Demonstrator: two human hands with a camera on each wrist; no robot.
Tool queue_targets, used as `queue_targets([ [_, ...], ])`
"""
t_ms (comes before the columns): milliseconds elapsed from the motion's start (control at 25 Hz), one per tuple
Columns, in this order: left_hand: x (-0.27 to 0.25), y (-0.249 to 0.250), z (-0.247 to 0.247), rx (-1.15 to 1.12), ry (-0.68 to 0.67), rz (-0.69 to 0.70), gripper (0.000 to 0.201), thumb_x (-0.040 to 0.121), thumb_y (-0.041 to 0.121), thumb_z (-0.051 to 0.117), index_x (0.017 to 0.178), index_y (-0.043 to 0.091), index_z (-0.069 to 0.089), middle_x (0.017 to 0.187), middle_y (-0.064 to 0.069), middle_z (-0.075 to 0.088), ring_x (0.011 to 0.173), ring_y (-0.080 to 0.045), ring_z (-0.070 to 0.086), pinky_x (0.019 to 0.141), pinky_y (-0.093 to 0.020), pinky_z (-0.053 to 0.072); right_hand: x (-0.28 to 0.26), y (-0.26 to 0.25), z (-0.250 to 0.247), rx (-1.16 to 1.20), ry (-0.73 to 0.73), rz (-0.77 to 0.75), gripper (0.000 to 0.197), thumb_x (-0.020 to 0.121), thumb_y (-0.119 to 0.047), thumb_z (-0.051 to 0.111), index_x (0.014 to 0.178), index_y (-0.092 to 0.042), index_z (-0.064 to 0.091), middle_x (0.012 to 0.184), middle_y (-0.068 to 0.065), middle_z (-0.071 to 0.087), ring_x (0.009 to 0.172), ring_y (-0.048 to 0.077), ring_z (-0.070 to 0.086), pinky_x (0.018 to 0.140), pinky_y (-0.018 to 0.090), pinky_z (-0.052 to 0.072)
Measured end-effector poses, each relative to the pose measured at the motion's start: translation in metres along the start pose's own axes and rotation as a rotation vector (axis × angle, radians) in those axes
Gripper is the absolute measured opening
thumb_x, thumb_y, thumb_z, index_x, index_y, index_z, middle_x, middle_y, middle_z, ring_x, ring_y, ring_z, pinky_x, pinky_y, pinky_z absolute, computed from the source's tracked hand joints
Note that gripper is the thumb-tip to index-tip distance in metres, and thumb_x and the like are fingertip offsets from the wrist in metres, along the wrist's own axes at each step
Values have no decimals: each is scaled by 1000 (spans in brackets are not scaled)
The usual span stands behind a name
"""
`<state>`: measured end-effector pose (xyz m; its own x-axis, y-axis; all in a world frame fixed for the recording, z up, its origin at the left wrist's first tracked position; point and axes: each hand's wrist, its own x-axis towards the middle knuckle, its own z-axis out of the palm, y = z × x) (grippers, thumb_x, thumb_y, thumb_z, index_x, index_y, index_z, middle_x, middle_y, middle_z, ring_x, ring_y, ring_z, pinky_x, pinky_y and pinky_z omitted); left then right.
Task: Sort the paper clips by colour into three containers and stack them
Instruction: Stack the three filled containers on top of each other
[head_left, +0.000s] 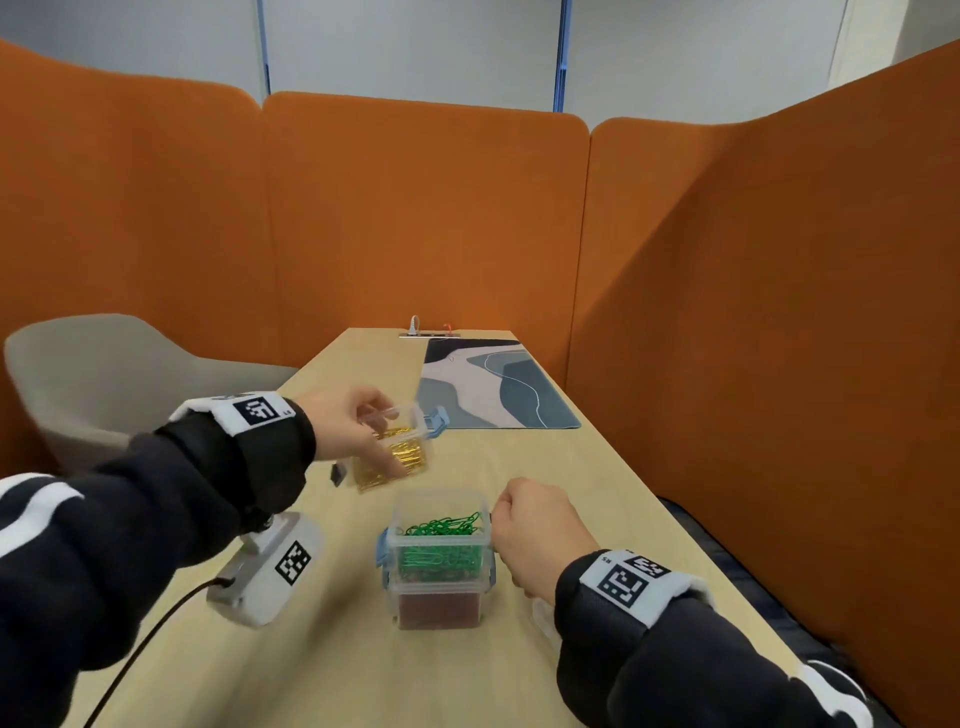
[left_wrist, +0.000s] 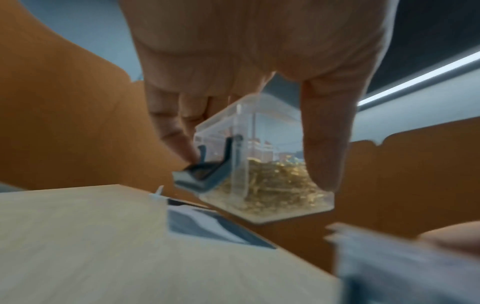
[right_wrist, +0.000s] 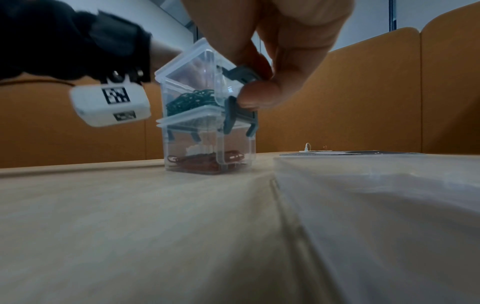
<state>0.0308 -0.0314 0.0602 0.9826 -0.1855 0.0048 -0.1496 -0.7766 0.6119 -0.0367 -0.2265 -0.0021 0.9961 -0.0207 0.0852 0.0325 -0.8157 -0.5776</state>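
No readable text — only coded square markers on wristbands (head_left: 258, 410) — tiny letters illegible.

A long light wooden table (head_left: 332, 675) runs from the bottom of the head view toward its centre. On its far right part lies a rectangular desk mat (head_left: 498, 387) printed with wavy blue, grey and pale pink shapes. Just beyond the mat, at the table's far edge, sits a slim metal socket strip (head_left: 430, 335) with a white cable and a red one rising from it. Tall orange felt partition panels (head_left: 426, 218) enclose the table. A grey moulded chair (head_left: 104, 374) stands at the left, beside the table.
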Motion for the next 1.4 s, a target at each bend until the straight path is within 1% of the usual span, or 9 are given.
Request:
queue_targets([
  [160, -26, 39, 10, 75, -164, 149, 61, 59, 25, 87, 110, 26, 55, 102, 12, 62, 94, -9, 58, 79, -23, 48, -2, -1, -1, 40, 2, 8, 16, 94, -19, 37, 85, -11, 48, 86, 10, 53, 72, 26, 51, 65, 32, 48],
  [320, -32, 46, 23, 102, -193, 186, 59, 64, 20, 83, 112, 28, 50, 103, 12, 57, 93, -8, 54, 68, -17, 45, -4, -2, -1, 75, -8, 25, 14, 96, -22, 37, 89, -15, 48, 88, 6, 55, 75, 24, 55, 75, 33, 53],
  [480, -36, 45, 24, 114, -216, 157, 58, 66, 22, 82, 111, 31, 47, 107, 12, 56, 96, -10, 55, 78, -21, 47, -2, 1, -1, 77, -9, 17, 16, 96, -23, 40, 95, -14, 53, 89, 6, 57, 75, 21, 55, 73, 32, 53],
  [640, -40, 43, 28, 89, -207, 121, 61, 65, 20, 82, 113, 31, 48, 108, 11, 54, 101, -20, 61, 52, -21, 48, -1, 2, -1, 139, 88, -61, 21, 95, -25, 44, 104, -13, 59, 95, 5, 62, 77, 21, 58, 71, 33, 54],
  [720, -39, 41, 29, 93, -200, 124, 64, 64, 22, 82, 117, 32, 47, 109, 12, 54, 101, -20, 62, 48, -19, 45, -2, 1, -2, 217, 190, -137, 23, 97, -26, 40, 99, -13, 59, 93, 5, 63, 76, 20, 58, 71, 36, 55],
  [840, -41, 41, 29, 96, -189, 133, 66, 65, 24, 81, 121, 32, 46, 109, 13, 53, 99, -15, 60, 56, -20, 49, -5, 0, -2, 282, 278, -183, 40, 100, -34, 27, 90, -12, 59, 80, 7, 63, 67, 18, 55, 71, 40, 54],
  [960, -44, 40, 32, 105, -144, 172, 66, 66, 27, 80, 122, 31, 45, 109, 14, 52, 98, -12, 56, 67, -19, 48, -4, 0, 0, 287, 260, -174, 43, 100, -35, 26, 93, -13, 63, 82, 6, 65, 66, 15, 55, 72, 39, 55],
  [1080, -45, 38, 34, 123, -114, 220, 67, 68, 29, 79, 124, 31, 42, 110, 12, 50, 97, -12, 54, 79, -21, 46, -1, 1, 1, 275, 205, -134, 32, 99, -27, 33, 96, -12, 61, 88, 8, 64, 70, 17, 54, 74, 40, 54],
  [1400, -51, 41, 36, 180, -110, 203, 64, 64, 40, 81, 114, 33, 42, 109, 9, 53, 101, -13, 56, 88, -26, 49, 4, 5, 3, 251, 164, -56, 14, 95, -21, 45, 97, -15, 57, 95, 6, 61, 76, 20, 56, 70, 31, 53],
])
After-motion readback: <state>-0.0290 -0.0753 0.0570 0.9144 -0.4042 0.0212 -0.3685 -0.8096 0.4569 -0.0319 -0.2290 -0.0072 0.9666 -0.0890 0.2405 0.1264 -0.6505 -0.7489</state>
